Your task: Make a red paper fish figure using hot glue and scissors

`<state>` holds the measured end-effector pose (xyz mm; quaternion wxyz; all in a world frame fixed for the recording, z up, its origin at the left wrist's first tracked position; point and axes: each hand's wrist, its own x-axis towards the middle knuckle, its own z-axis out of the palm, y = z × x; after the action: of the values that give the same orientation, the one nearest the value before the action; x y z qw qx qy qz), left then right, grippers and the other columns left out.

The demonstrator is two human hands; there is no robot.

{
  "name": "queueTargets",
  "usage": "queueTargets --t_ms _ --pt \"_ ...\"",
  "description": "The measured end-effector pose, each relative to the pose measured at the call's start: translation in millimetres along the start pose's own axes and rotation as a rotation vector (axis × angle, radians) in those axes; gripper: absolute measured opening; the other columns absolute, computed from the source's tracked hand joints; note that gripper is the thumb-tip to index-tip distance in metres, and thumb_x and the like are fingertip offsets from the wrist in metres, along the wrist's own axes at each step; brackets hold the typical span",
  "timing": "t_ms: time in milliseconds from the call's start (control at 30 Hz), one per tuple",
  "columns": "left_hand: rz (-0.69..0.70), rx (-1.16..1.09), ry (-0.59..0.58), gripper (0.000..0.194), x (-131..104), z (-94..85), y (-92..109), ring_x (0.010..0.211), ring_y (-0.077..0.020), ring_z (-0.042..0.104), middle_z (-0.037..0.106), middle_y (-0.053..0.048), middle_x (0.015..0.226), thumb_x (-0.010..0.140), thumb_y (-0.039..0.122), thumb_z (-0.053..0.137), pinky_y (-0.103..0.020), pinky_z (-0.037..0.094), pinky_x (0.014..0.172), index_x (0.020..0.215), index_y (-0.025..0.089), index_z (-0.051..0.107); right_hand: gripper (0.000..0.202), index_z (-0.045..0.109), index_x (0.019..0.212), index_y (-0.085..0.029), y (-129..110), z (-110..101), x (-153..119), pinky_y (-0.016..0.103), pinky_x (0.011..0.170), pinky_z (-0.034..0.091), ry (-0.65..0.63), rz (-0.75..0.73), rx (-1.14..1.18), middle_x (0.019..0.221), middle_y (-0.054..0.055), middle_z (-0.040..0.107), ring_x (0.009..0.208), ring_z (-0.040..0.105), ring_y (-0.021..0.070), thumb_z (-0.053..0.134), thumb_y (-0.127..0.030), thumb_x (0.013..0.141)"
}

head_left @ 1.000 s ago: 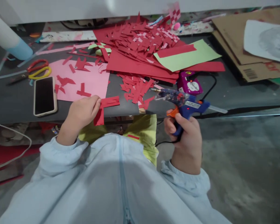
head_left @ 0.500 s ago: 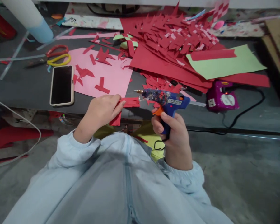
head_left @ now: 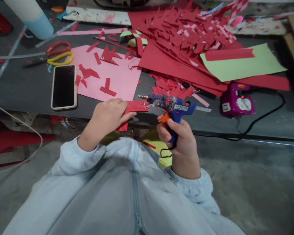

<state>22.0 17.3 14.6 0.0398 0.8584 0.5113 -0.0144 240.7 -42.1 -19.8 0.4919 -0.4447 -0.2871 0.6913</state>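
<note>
At the table's front edge my left hand (head_left: 109, 117) is closed on red paper strips (head_left: 138, 106), which stick out to the right of the fingers and also hang below them. My right hand (head_left: 178, 135) grips the handle of a blue glue gun (head_left: 176, 107), its fingers by the orange trigger (head_left: 164, 117). The metal nozzle points left, just above the right end of the strips. Behind my left hand lies a pink sheet (head_left: 123, 75) bearing red cut pieces, among them a paper fish (head_left: 109, 56) with an eye.
A phone (head_left: 64, 86) and scissors (head_left: 60, 55) lie at the left, near a white and blue bottle (head_left: 35, 21). Red paper scraps (head_left: 186, 36) heap at the back. A purple power block (head_left: 236, 101) with a black cord stands at the right.
My right hand and the glue gun have shifted slightly left, bringing the nozzle over the strips' end. My left hand keeps its hold on the strips.
</note>
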Motion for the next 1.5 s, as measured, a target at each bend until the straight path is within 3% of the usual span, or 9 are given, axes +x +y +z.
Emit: queueTargets --t_ms 133,333,567,900,1100,1500 --pt "0.041 -0.007 -0.010 0.040 0 -0.5 -3 0.092 -0.0260 0.071 0.073 -0.009 0.097 0.104 0.043 0.042 -0.033 0.038 0.061 0.092 0.017 0.069 0.030 0.069 0.091 -0.020 1 -3 -3 0.019 0.033 0.018 0.022 -0.014 0.000 0.043 -0.009 0.045 0.032 0.028 0.0058 0.074 -0.045 0.076" --pt "0.069 -0.047 -0.048 0.024 -3 -7.0 -8 0.091 -0.0244 0.070 0.073 -0.007 0.103 0.101 0.028 0.045 -0.033 0.040 0.062 0.104 0.020 0.067 0.026 0.070 0.089 -0.020 1 -7 -10 0.018 0.033 0.019 0.042 -0.045 0.027 0.043 -0.008 0.045 0.032 0.029 0.0055 0.075 -0.042 0.077" --pt "0.099 -0.129 -0.075 0.023 -8 -8.3 -16 0.103 -0.0251 0.068 0.073 -0.007 0.115 0.097 0.035 0.053 -0.031 0.043 0.071 0.114 0.022 0.061 0.027 0.070 0.090 -0.020 1 -12 -18 0.019 0.032 0.015 0.092 -0.058 -0.014 0.044 -0.008 0.045 0.032 0.028 0.0056 0.075 -0.044 0.077" --pt "0.118 -0.155 -0.208 0.043 -11 -13.2 -20 0.107 -0.0274 0.067 0.070 -0.009 0.119 0.086 0.051 0.070 -0.033 0.049 0.079 0.113 0.019 0.060 0.030 0.068 0.091 -0.022 3 -18 -28 0.023 0.035 0.013 0.149 -0.024 -0.107 0.046 -0.007 0.045 0.036 0.031 0.0069 0.076 -0.048 0.076" --pt "0.181 -0.079 -0.224 0.050 -15 -10.2 -19 0.130 -0.0329 0.058 0.058 -0.016 0.144 0.082 0.041 0.075 -0.039 0.051 0.098 0.121 0.015 0.057 0.026 0.067 0.092 -0.022 3 -22 -34 0.023 0.037 0.016 0.188 -0.036 -0.168 0.047 -0.007 0.046 0.037 0.031 0.0070 0.073 -0.043 0.079" --pt "0.203 -0.061 -0.203 0.046 -19 -9.9 -14 0.130 -0.0341 0.059 0.056 -0.018 0.147 0.087 0.041 0.067 -0.043 0.052 0.102 0.122 0.014 0.057 0.018 0.067 0.083 -0.017 -5 -32 -48 0.026 0.039 0.016 0.265 -0.120 -0.175 0.047 -0.004 0.048 0.040 0.035 0.0068 0.072 -0.034 0.084"
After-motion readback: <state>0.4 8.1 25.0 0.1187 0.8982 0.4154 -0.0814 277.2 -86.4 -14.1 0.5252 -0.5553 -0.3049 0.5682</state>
